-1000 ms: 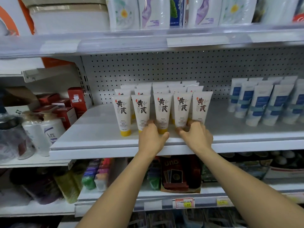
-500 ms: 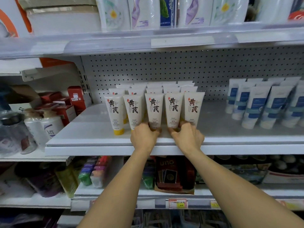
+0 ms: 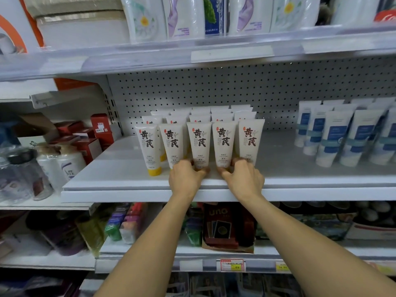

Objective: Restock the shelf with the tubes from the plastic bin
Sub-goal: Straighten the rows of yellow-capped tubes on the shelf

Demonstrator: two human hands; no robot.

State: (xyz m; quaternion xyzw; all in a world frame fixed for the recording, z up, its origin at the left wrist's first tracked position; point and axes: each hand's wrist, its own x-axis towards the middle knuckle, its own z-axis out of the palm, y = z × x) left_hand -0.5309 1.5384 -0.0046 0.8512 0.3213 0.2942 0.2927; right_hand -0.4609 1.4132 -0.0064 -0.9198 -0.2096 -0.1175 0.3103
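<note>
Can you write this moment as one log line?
tubes: upright on shelf | left hand: holds two | right hand: holds two | bin: unseen

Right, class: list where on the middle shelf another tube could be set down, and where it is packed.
Bare shelf between the cream tubes and the blue-labelled tubes; another bare patch left of the cream tubes, towards the red boxes. Crowded: the cream tubes, packed in rows toward the pegboard.

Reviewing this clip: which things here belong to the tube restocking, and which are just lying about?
Job: cream tubes, middle shelf, left hand, right hand.
Lying about: blue-labelled tubes, red boxes, white bottles, card pack.
</note>
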